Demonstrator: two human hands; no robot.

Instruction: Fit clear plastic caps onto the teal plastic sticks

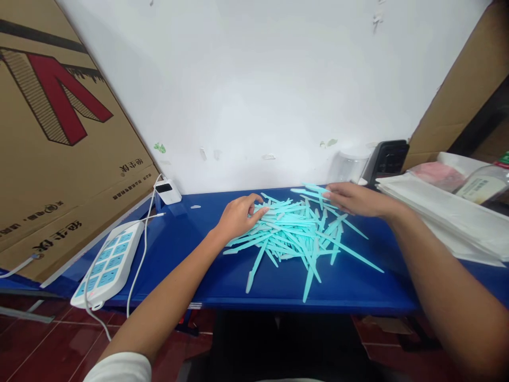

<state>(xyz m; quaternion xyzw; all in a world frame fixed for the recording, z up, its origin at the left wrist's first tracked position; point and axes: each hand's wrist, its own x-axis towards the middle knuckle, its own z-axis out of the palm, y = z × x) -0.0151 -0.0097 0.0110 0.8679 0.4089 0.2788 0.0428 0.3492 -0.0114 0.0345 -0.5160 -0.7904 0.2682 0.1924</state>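
Observation:
A loose pile of slim turquoise eyebrow razors (292, 231) with pale capped ends lies on the blue tabletop, pointing in many directions. At the pile's left edge is my left hand (240, 215), its fingers bent and its thumb apart from the forefinger; I see nothing held between them. My right hand (350, 199) is at the back right of the pile, closed around several razors (314, 191) that stick out to the left of its fingertips. The fingers partly hide the held ends.
On the left are a white power strip (111, 262), a white cable and a small white device with a dark screen (167, 191). A large cardboard box (71, 159) stands beyond them. A clear container (348, 165), black tray (387, 159) and white stacked packaging (449, 212) occupy the right.

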